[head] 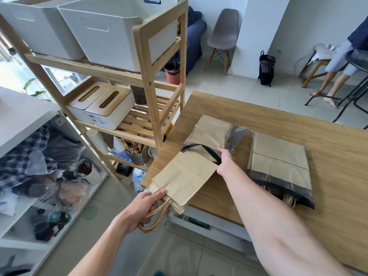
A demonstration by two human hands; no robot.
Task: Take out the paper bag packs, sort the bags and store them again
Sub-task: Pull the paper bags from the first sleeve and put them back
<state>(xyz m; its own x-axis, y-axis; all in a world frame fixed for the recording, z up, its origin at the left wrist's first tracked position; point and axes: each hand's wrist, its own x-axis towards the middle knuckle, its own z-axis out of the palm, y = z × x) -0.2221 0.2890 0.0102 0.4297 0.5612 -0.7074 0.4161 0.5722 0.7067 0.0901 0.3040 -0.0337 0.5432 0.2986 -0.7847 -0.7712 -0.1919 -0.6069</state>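
Note:
On the wooden table [258, 120] lies a clear plastic pack [214, 134] with a dark rim, holding kraft paper bags. A stack of kraft paper bags [185, 176] with twisted handles sticks halfway out of its mouth, over the table's left corner. My left hand [145, 206] grips that stack at its handle end. My right hand [226, 161] holds the dark rim of the pack's mouth. A second pack of paper bags [280, 164] lies flat to the right, handles toward me.
A wooden shelf rack [151, 80] stands left of the table with white bins [99, 30], tissue boxes and a utensil holder. A white cabinet with clutter is at far left. Chairs, a black bag and a seated person's legs [330, 86] are beyond the table.

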